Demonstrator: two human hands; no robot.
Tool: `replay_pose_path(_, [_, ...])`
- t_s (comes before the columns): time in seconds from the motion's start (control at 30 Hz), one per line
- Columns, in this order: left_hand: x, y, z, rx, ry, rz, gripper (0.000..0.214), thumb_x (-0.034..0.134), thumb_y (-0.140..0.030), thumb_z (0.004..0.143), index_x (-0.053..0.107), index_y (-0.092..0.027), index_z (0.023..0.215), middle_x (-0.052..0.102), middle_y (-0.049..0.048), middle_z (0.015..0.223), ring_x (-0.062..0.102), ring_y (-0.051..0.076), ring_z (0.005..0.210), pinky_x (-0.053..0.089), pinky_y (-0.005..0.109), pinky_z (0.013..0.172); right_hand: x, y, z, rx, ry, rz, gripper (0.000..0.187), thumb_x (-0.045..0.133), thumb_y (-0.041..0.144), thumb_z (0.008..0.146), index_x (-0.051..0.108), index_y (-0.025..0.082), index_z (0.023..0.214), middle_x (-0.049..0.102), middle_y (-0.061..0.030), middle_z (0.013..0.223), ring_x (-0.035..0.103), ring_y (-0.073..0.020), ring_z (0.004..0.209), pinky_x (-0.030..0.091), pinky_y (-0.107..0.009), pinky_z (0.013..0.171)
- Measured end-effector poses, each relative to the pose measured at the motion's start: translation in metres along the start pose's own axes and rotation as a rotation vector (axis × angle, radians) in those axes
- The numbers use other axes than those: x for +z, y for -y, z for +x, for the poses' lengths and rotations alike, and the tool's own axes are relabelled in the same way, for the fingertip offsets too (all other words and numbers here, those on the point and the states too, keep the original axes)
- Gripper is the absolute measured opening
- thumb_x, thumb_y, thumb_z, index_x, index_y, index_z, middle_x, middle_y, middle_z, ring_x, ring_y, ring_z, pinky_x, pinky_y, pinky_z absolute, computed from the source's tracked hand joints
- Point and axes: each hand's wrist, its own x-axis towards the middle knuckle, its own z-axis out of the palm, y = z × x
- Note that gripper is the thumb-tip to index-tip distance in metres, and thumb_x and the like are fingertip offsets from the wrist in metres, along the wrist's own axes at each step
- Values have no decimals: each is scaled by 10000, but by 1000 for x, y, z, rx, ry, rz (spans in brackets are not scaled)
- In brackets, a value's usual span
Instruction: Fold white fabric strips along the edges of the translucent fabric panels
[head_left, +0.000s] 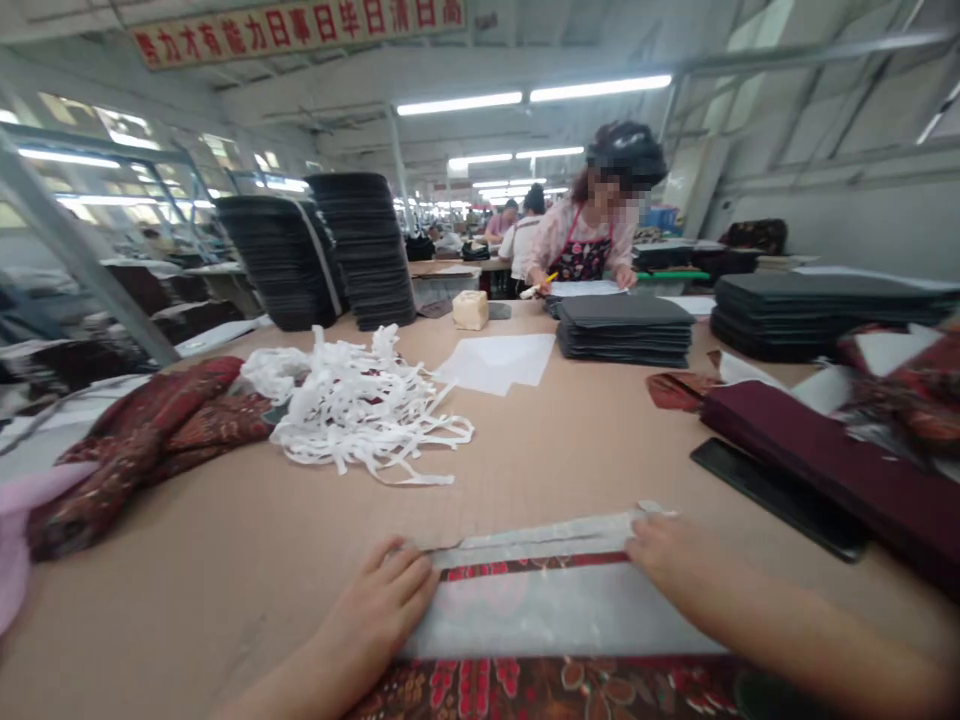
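Note:
A patterned red and brown fabric piece [480, 690] with a greyish-white backing strip [540, 605] lies across the near part of the brown table. Along its far edge runs a narrow whitish folded band [540, 535]. My left hand [397, 590] rests at the left end of this edge, fingers curled on the fabric. At the right end, my right hand [660, 545] pinches the band's corner between its fingers. A tangled heap of white fabric strips [367, 400] lies beyond my left hand.
A dark phone [776, 495] and a maroon folded cloth [825, 470] lie right. Stacked black panels [360, 250] stand at the back left, more dark panels [626, 325] at the back right. White paper sheets [499, 360] lie mid-table. A co-worker [592, 230] leans over the far side holding a yellow tool.

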Motion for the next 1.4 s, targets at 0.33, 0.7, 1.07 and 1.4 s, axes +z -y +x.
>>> replay_pose_path(0.33, [-11,-2,-24,-150,70,-24,261,401,-187,910,529,-155,1135,593,74,1072,462,214,1068,236,450,1031,50,136,105,-420,136,102,151,550,57,784,577,144,905,596,-63,850,534,-194,742,424,-290,641])
replay_pose_path(0.7, [-9,5,-25,-462,14,-245,148,456,-215,890,600,-181,881,571,34,839,476,168,811,362,305,754,79,128,112,-275,58,305,148,524,88,811,590,178,909,563,-60,833,532,-207,795,455,-322,714])
replay_pose_path(1.07, [10,5,-34,-411,-1,-111,208,426,-196,908,606,-191,804,536,15,731,434,154,708,314,292,668,82,138,115,-505,38,186,220,542,73,819,549,126,1031,566,-71,866,498,-224,778,414,-338,684])
replay_pose_path(1.4, [7,1,-33,-411,37,-83,193,431,-182,899,581,-174,778,537,18,739,441,161,714,320,303,676,80,137,126,-541,149,158,137,536,91,831,559,151,952,553,-44,840,481,-209,759,364,-320,658])
